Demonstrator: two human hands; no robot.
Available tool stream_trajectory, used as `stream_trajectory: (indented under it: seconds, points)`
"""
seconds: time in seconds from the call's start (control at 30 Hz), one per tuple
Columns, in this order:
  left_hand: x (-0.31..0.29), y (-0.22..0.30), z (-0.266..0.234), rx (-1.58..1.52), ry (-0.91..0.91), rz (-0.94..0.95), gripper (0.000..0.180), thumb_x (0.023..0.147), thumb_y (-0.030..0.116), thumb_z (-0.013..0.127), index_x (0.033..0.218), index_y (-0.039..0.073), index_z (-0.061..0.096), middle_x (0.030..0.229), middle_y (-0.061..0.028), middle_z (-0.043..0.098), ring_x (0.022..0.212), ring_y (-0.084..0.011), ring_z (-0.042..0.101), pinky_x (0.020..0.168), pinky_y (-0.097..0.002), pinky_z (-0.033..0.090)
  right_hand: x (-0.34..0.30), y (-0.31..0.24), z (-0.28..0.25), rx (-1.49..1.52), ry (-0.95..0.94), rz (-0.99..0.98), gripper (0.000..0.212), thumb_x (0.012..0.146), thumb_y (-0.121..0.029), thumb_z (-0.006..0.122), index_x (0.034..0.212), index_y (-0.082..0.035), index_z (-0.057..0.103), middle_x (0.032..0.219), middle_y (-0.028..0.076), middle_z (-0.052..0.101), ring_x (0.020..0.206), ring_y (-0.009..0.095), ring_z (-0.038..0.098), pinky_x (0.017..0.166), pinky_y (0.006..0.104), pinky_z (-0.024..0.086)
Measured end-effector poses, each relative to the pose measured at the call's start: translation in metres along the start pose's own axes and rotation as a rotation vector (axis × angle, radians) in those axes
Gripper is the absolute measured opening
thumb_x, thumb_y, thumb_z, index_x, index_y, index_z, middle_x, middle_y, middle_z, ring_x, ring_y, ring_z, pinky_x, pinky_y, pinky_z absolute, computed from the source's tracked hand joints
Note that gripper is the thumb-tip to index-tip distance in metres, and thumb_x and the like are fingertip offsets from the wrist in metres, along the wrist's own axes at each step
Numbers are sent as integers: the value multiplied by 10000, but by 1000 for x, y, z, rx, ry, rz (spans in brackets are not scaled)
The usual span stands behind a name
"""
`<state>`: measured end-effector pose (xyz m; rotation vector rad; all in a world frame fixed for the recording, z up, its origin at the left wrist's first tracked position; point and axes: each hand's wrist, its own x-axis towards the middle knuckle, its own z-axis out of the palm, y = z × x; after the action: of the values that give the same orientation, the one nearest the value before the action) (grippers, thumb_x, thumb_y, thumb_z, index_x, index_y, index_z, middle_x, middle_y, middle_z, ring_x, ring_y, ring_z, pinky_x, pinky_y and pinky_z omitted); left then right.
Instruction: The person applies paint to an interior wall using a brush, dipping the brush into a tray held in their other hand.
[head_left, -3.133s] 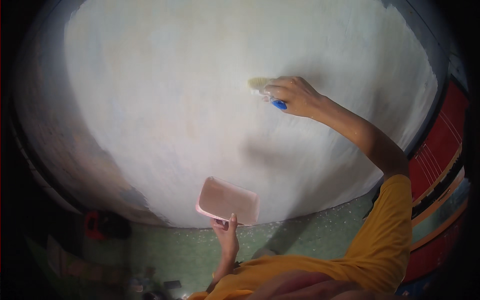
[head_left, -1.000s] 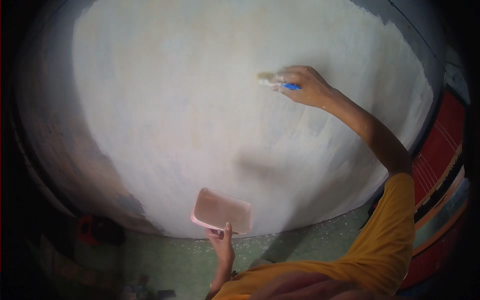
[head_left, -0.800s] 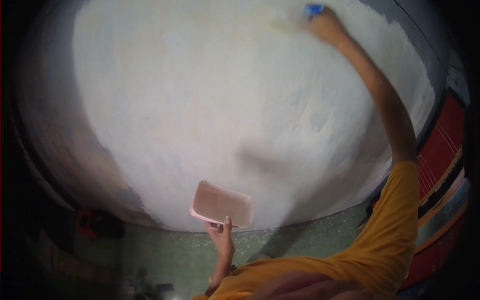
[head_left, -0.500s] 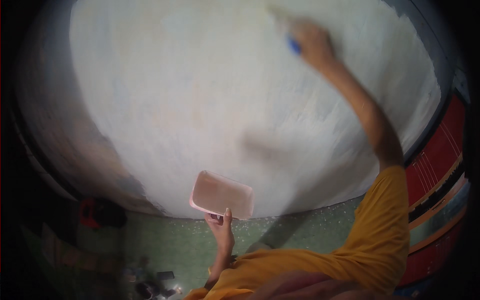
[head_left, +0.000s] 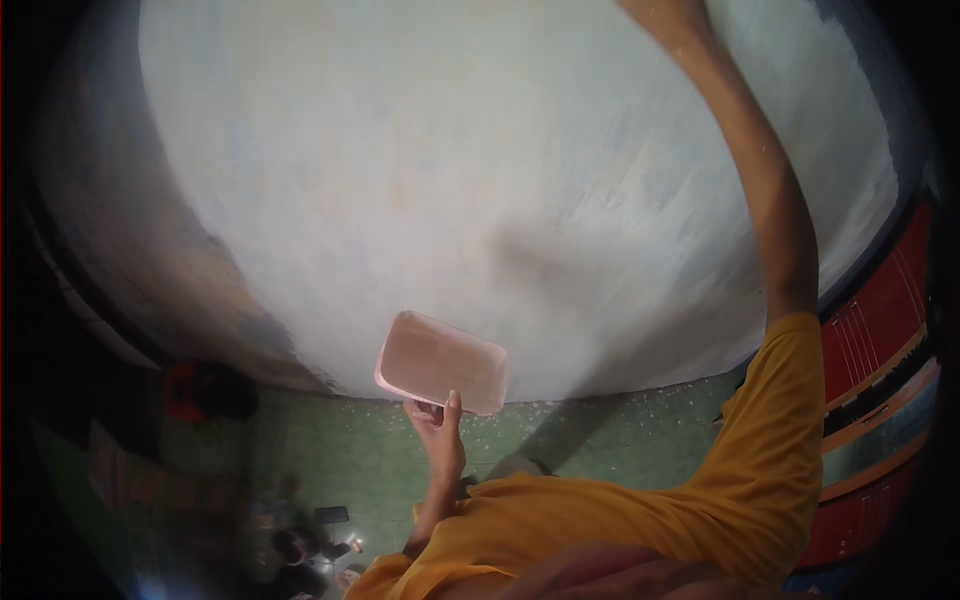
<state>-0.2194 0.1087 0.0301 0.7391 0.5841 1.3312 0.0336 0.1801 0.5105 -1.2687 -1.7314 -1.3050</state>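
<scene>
From my remote seat I saw the left hand (head_left: 438,430) clamped on a pink tray (head_left: 440,362), the thumb over its near rim, with the tray in front of the lower part of the whitened wall (head_left: 350,200), above the green floor (head_left: 590,430). The right hand (head_left: 676,14) reached high and the top edge cut it off, so I couldn't tell how its fingers stood.

Below me I see a green floor (head_left: 385,485), with lots of little white specks (head_left: 480,425) on it. Off to my left sits a red and black thing (head_left: 208,392). Nearer me lies a flat, dark thing (head_left: 331,514) with straight sides, beside small things (head_left: 297,547) too blurry to name.
</scene>
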Motion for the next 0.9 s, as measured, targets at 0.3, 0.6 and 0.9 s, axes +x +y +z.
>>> stream_trajectory:
  seconds: [0.3, 0.6, 0.9]
  points:
    - [-2, -2, -2, 99, 71, 57, 408, 874, 170, 675, 1063, 96, 321, 1205, -77, 421, 1112, -181, 455, 856, -349, 483, -205, -59, 105, -156, -278, -327, 380, 715, -99, 647, 1094, -118, 656, 1014, 54, 641, 907, 235, 632, 753, 355, 533]
    - [8, 3, -2, 120, 12, 113, 433, 859, 196, 701, 1045, 105, 321, 1150, -52, 425, 1014, -136, 460, 790, -300, 466, -306, -145, 71, 672, -130, 668, 147, 830, -133, 713, 911, -16, 673, 824, 113, 677, 743, 204, 658, 671, 282, 507]
    - [17, -20, -22, 176, -95, 187, 742, 852, 190, 696, 1394, 39, 211, 1260, -101, 419, 1128, -172, 458, 909, -333, 430, -366, -256, 7, 920, -107, 1172, 131, 861, -76, 683, 897, 39, 632, 788, 38, 656, 704, 60, 581, 626, 215, 468]
